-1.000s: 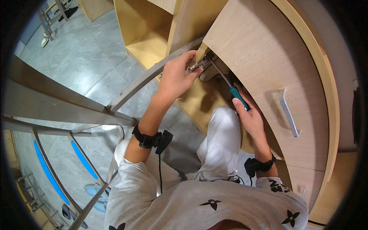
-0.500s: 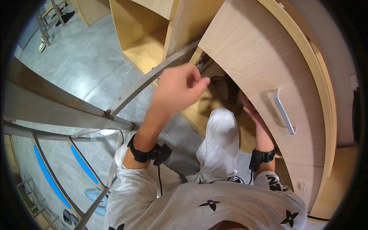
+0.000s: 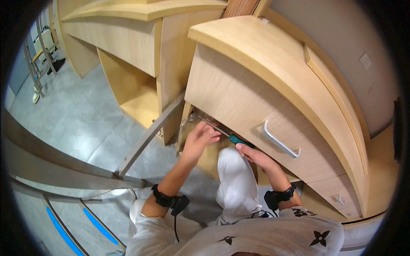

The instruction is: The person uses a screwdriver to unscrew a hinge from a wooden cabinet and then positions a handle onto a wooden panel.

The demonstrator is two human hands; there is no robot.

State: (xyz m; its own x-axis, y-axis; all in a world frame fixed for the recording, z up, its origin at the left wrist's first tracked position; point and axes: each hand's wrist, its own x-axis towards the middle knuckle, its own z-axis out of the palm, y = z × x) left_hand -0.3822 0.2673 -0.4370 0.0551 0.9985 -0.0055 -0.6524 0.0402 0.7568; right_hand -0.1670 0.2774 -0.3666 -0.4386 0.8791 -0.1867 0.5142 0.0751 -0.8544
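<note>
A screwdriver [image 3: 240, 139] with a green handle and a long metal shaft slants under the drawer front. My right hand [image 3: 255, 156] is closed round its handle end. Beside the shaft, my left hand [image 3: 200, 140] has its fingers curled, close to the metal hinge [image 3: 191, 118] on the inner left side of the open cabinet [image 3: 186, 112]. Whatever those left fingers may pinch is hidden or too small to name. The shaft's tip points toward the hinge.
Above my hands is a wooden drawer front [image 3: 232, 91] with a metal handle [image 3: 277, 141], under a curved desktop [image 3: 273, 55]. An open wooden cabinet [image 3: 139, 96] stands farther left. A metal frame bar [image 3: 147, 138] crosses left of my left arm. My white-clad knee [image 3: 237, 175] is below.
My view has shifted up over the desk. My left hand has lowered to the hinge area. My right hand has come out from under the drawer, and the screwdriver now shows.
</note>
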